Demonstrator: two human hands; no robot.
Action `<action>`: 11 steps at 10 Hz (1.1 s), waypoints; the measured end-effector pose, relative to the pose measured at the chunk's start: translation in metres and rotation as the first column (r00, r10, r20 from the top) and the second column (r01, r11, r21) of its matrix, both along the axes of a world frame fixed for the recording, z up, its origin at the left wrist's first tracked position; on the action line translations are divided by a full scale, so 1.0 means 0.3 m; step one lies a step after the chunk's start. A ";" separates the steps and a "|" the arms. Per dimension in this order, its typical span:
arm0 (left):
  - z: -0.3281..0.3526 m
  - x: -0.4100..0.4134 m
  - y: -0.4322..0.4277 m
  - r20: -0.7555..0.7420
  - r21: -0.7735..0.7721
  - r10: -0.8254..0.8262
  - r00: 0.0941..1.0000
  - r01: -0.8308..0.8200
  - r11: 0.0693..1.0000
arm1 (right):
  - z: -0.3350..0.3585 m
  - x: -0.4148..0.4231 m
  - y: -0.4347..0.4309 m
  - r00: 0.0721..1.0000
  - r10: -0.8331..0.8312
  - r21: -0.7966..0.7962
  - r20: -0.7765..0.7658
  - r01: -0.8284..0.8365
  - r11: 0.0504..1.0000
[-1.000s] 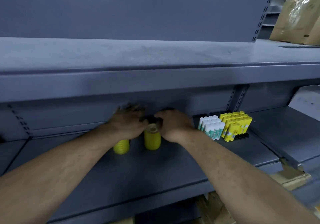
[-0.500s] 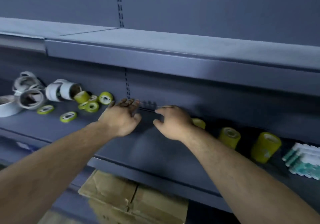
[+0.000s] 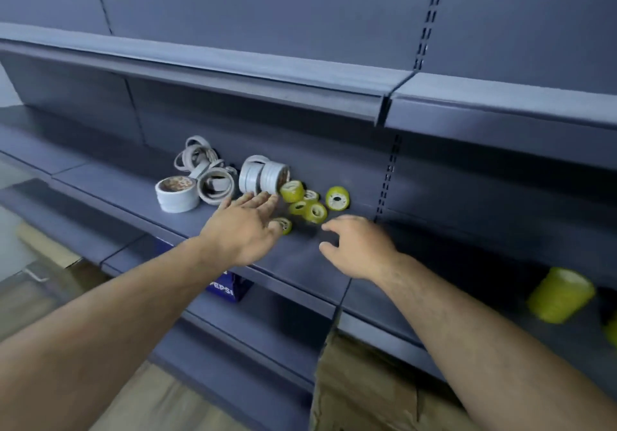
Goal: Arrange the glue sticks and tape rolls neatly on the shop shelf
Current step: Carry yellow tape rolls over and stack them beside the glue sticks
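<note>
Head view: the step in hand is judged to be gathering the loose tape. The L hand [image 3: 247, 227] is held over the shelf [image 3: 300, 263], fingers straight and a little spread, nothing gripped. Its tips are seen just beside the tipped stack [image 3: 263, 175] of white rolls. One of the small yellow rolls [image 3: 315, 212] lies at its index side; whether it is touched cannot be told. The R hand [image 3: 357, 247] is held low over bare shelf just right of that cluster, fingers loosely curled w/ thumb apart, nothing held.

Next move, as judged: the small rolls need to be pinched up a few at a time and set in a row or stack. Several stand on edge, so they could be knocked rolling by a flat push.

Counts:
- Small yellow rolls: 6, approx., as blur merges two in the middle
- White tape: 1 upright stack [image 3: 176, 193], 1 tipped stack, plus loose rings [image 3: 195, 157] between and behind; no. of rolls cannot be told
- Tall yellow stack [image 3: 561, 293]: 1 at far right, well apart from the cluster, w/ the edge of a 2nd cut by the frame
- Glue sticks: none in view

Below the shelf a blue box [image 3: 230, 285] and cardboard [image 3: 367, 390] are seen
</note>
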State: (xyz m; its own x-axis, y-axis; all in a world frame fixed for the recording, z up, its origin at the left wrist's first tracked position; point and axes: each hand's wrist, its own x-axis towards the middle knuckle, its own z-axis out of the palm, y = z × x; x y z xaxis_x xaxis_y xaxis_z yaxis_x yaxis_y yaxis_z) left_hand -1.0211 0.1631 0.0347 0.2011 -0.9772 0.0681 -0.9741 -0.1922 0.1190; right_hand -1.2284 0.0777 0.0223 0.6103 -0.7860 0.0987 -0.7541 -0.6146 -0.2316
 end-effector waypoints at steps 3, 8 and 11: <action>-0.034 0.274 -0.052 -0.055 0.032 0.081 0.995 -0.079 0.996 | -0.005 0.284 -0.064 0.998 0.054 0.021 0.009 -0.055 0.998; 0.002 0.533 -0.253 0.007 -0.018 0.095 0.995 -0.095 0.995 | -0.006 0.475 -0.330 0.996 0.040 -0.074 0.084 -0.034 0.997; 0.011 0.812 -0.343 -0.075 -0.019 0.030 0.997 -0.031 0.999 | -0.050 0.613 -0.371 0.989 -0.138 -0.105 0.056 0.144 0.984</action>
State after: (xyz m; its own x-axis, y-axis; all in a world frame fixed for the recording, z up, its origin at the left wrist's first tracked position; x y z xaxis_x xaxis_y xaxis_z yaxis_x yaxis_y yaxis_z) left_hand -0.7777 0.0601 0.0381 0.2359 -0.9692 0.0708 -0.9560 -0.2184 0.1956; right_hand -1.0444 -0.0337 0.0073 0.4866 -0.8468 0.2149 -0.8244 -0.5265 -0.2078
